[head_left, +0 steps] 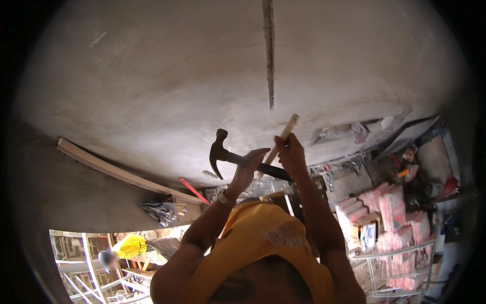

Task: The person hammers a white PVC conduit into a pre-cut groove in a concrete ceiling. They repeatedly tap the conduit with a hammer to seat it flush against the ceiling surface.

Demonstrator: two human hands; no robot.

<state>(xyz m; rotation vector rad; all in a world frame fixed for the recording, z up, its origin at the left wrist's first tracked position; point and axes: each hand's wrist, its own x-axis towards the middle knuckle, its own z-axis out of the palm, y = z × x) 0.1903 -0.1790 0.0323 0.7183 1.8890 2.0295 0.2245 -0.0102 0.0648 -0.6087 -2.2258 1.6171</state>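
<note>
My left hand [245,169] is closed around the handle of a black claw hammer [219,152], near its head, with some fingers stretched along it toward the upper right. The handle slants down behind my right wrist. My right hand [291,154] grips a pale wooden stick [287,126], held diagonally and crossing the hammer handle; whether they touch I cannot tell. Beyond both hands is a grey plastered wall [152,76] with a narrow vertical groove [269,66] cut into it, its lower end just above the stick.
A long pale strip [116,172], a red bar [192,188] and bagged items [162,210] lie at left. Pink sacks [392,213] and metal railing [405,251] stand at lower right among debris. Another person [129,248] in yellow is at lower left amid metal framing.
</note>
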